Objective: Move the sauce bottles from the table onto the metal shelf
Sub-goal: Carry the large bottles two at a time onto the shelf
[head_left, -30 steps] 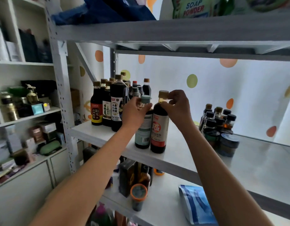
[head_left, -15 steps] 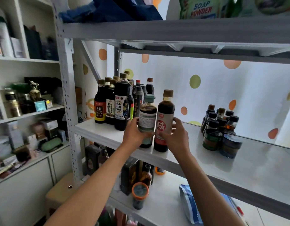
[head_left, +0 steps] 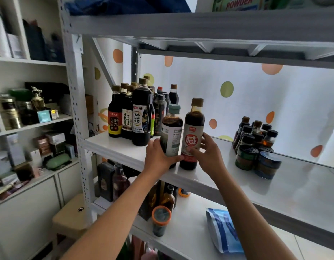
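Two sauce bottles stand upright side by side near the front edge of the white metal shelf (head_left: 228, 184). My left hand (head_left: 158, 158) wraps the lower body of the green-capped bottle (head_left: 171, 132). My right hand (head_left: 207, 152) grips the lower body of the brown-capped bottle (head_left: 194, 132) with a red character on its label. Both bottle bases rest on the shelf board. A cluster of several dark sauce bottles (head_left: 136, 113) stands just to their left, further back.
Small jars and cans (head_left: 256, 147) crowd the shelf's right side. The upper shelf beam (head_left: 200, 27) hangs overhead. Below, a lower shelf holds dark bottles (head_left: 162, 199), an orange-lidded jar (head_left: 161, 220) and a blue pouch (head_left: 224, 229). A white cabinet with boxes (head_left: 21, 143) fills the left.
My hands slid down from the bottle caps to the lower bodies. The two bottles stay upright on the shelf, and the view has shifted slightly closer.
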`<act>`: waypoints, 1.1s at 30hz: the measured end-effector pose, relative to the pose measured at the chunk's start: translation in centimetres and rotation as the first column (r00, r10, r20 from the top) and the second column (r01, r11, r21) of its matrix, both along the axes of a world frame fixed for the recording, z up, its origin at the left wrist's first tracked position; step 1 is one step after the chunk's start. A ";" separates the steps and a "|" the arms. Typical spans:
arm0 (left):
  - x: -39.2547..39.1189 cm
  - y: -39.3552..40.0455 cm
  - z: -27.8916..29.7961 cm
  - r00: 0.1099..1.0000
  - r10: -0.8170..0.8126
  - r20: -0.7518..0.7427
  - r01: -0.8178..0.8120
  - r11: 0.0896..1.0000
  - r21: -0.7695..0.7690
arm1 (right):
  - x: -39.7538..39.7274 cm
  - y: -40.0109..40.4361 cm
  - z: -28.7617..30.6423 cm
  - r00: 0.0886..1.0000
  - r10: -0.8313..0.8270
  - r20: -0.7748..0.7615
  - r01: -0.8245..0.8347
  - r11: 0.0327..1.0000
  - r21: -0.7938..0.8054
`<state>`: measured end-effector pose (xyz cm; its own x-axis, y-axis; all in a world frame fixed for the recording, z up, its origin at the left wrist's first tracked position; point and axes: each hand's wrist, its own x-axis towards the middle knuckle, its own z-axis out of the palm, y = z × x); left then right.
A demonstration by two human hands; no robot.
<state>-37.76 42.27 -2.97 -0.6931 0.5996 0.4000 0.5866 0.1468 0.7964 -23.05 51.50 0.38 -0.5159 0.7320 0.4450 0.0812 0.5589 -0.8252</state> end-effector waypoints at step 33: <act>-3.0 9.8 1.1 0.959 0.280 0.047 -0.280 0.960 0.000 | -12.2 15.0 0.1 0.996 0.001 0.086 0.004 0.999 -0.052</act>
<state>-40.80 52.05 -1.85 -0.8506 0.3763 0.3673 0.4857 0.2944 0.8231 -35.21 66.49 0.50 -0.5492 0.7540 0.3603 0.1535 0.5149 -0.8434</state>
